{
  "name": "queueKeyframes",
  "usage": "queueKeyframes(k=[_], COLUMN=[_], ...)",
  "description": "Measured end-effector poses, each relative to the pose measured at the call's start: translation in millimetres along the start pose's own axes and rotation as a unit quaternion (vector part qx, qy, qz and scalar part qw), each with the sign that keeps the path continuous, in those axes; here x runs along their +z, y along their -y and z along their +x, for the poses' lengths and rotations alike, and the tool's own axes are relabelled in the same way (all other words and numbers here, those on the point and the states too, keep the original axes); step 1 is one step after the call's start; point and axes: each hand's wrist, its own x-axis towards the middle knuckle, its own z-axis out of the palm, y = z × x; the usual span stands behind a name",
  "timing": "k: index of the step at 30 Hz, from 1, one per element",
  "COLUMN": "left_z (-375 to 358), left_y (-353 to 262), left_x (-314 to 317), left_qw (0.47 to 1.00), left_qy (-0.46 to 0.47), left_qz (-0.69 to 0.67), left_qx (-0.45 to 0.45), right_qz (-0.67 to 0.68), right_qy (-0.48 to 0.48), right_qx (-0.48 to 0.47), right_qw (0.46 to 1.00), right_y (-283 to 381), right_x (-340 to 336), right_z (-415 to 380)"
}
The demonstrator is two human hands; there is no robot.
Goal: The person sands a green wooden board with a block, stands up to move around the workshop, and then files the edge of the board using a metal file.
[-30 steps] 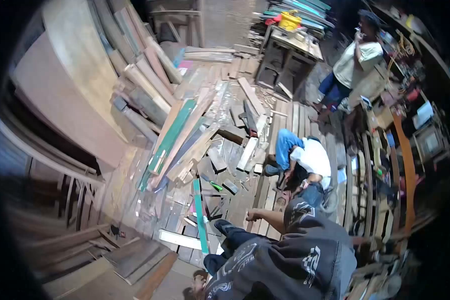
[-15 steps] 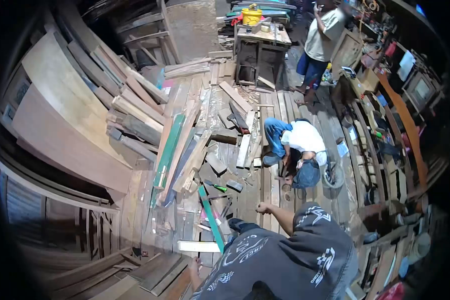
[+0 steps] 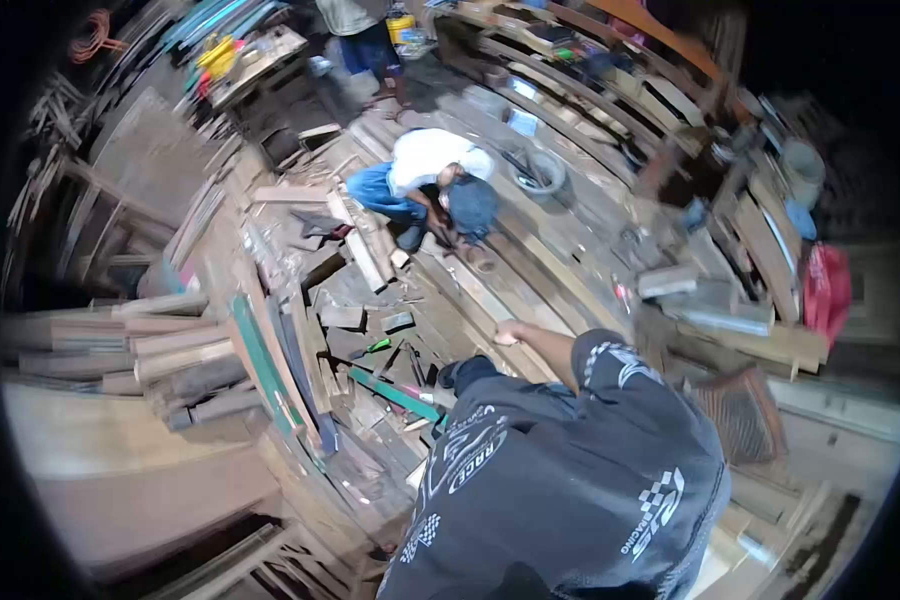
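Note:
My right hand (image 3: 510,332) is held out in front of my dark printed shirt (image 3: 560,460), its fingers curled closed and nothing showing in them. It is above the floor planks, nearest to a round, cup-like object (image 3: 481,260) beside a crouching person. My left hand cannot be seen. Left of my dark shoe (image 3: 457,372) lies a green strip (image 3: 395,392), with a green-handled tool (image 3: 372,348) and short wood blocks (image 3: 342,317) just beyond it.
A crouching person in a white shirt (image 3: 432,158) bends over the planks. Another person in blue shorts (image 3: 365,50) stands behind, partly out of frame. Timber is piled at left (image 3: 185,350). A round tub (image 3: 540,172) and a red bag (image 3: 826,290) are at right.
The view has swung to the right and tilted, so the crouching person appears further up and left. My left hand, earlier at the lower edge of my shirt, is no longer seen. My right hand remains closed.

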Motion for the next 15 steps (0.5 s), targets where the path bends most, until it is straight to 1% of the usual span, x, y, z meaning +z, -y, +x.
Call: queueKeyframes(k=[3,6,10,11,14,15], left_z=[18.8,45.9,86.9,98.1,122.6,128.7], left_y=[-23.7,-49.0,-97.8,-109.2,-146.2,-158.6], left_x=[-17.9,-30.5,-34.7,-31.5,-25.5,-24.1], left_qw=[0.999,0.997,0.994,0.993,0.991,0.991], left_qy=[0.029,0.054,0.075,0.080,0.085,0.088], left_qz=[0.029,0.054,0.082,0.087,0.099,0.105], left_qx=[-0.011,-0.021,-0.015,-0.013,-0.002,0.004], right_qz=[0.018,0.090,0.182,0.203,0.228,0.164], right_qy=[-0.030,-0.017,-0.044,-0.090,-0.121,-0.126], right_qx=[0.041,0.173,0.244,0.221,0.223,0.164], right_qw=[0.999,0.981,0.952,0.950,0.940,0.965], right_y=[-51.5,-103.4,-153.6,-163.3,-193.2,-224.0], right_x=[9.5,36.9,82.9,97.7,144.4,181.3], right_z=[-53.5,-98.2,-155.2,-175.8,-198.9,-177.3])
